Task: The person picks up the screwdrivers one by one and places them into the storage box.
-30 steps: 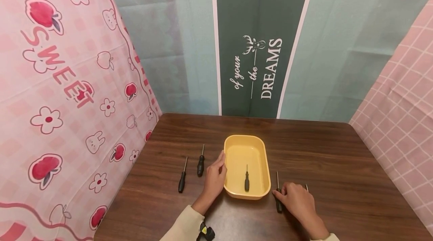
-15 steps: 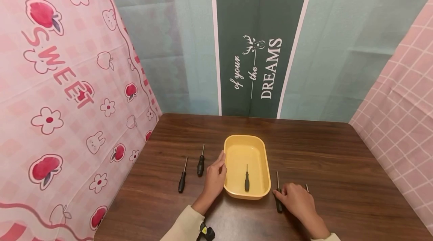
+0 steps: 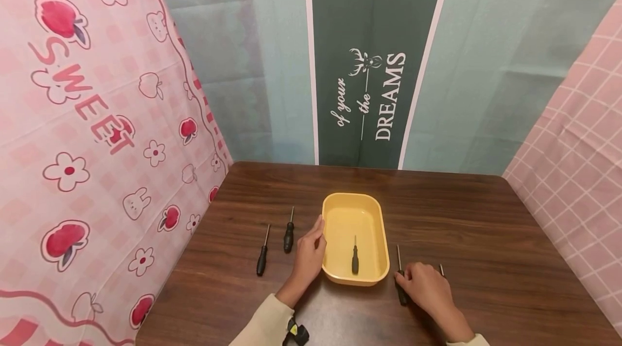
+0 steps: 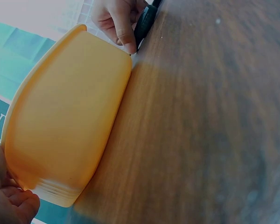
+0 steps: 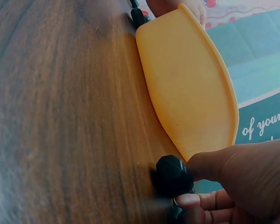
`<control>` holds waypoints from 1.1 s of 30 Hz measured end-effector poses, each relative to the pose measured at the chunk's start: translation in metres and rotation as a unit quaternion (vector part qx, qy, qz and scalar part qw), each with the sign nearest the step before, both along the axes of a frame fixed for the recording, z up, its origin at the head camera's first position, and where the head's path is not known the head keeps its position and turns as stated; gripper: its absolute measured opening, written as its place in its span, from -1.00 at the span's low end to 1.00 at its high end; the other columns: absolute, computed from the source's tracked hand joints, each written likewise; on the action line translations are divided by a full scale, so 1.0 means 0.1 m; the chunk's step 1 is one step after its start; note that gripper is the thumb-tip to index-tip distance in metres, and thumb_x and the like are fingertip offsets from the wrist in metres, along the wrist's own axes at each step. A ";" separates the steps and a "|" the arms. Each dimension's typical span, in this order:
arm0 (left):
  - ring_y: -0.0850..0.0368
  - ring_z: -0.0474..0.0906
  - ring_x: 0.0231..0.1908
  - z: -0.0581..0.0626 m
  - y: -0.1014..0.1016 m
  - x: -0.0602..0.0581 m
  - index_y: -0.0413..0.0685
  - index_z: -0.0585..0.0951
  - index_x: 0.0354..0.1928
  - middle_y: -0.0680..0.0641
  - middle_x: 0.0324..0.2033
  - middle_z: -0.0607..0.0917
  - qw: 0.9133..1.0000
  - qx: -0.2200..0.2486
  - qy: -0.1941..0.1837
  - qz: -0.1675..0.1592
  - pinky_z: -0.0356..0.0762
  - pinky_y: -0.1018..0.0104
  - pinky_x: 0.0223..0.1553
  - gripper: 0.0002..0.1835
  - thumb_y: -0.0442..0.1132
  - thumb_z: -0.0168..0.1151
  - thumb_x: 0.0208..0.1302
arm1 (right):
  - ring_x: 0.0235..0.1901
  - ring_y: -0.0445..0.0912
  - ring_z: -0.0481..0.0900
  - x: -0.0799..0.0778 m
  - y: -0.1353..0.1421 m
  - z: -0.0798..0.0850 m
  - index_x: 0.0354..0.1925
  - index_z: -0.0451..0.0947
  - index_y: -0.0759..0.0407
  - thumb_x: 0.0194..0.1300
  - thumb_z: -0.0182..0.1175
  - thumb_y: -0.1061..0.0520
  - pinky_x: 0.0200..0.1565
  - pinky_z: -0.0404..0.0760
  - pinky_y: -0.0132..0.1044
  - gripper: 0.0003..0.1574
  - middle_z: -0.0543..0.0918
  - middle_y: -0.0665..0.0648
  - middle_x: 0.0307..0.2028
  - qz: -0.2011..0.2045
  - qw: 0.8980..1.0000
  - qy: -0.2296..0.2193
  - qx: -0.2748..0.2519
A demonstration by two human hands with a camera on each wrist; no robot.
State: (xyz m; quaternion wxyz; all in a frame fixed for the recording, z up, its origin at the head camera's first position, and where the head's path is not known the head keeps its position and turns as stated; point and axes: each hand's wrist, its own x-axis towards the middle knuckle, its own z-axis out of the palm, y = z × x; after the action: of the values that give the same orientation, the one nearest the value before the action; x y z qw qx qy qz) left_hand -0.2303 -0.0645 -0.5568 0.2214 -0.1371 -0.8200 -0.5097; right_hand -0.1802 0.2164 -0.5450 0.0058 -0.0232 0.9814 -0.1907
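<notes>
In the head view, almost nothing has moved during the last second, so the work seems paused: the right hand [image 3: 428,287] holds the black screwdriver [image 3: 401,296] on the tabletop [image 3: 452,205], right of the yellow tray [image 3: 355,283]; a small screwdriver [image 3: 355,262] lies inside. The left wrist view shows the left hand [image 4: 8,198], fingers relaxed, against the tray's outer side. In the right wrist view, thumb and fingers pinch the handle.

Head view from above, looking forward-down, wrist views low, close, sharing the yellow tray [image 4: 70,107]
</notes>
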 end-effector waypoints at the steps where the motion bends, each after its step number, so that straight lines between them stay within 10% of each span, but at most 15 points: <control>1: 0.05 0.37 0.18 0.00 0.00 0.00 -0.37 0.45 0.17 -0.18 0.22 0.43 1.000 0.000 0.000 0.000 0.41 0.16 0.09 -0.60 -0.49 0.06 0.27 | -0.73 -0.16 0.26 0.00 0.00 0.00 -0.76 0.28 -0.02 0.13 0.27 -0.12 -0.72 0.17 -0.29 -0.49 0.29 -0.07 -0.78 0.000 1.000 0.000 0.000; 33: 0.01 0.39 0.18 0.01 -0.01 0.00 -0.39 0.46 0.16 -0.21 0.21 0.44 1.000 -0.003 0.010 0.000 0.42 0.13 0.07 -0.60 -0.50 0.07 0.26 | -0.74 -0.16 0.24 -0.04 -0.03 0.10 -0.76 0.26 0.00 0.13 0.21 -0.10 -0.72 0.17 -0.28 -0.51 0.28 -0.08 -0.78 -0.006 1.000 0.024 -0.005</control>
State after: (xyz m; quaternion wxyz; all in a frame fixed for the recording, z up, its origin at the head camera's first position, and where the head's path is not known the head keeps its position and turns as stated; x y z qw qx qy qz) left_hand -0.2307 -0.0651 -0.5562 0.2291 -0.1425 -0.8192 -0.5061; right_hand -0.1845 0.2137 -0.5350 -0.0186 -0.0216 0.9804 -0.1948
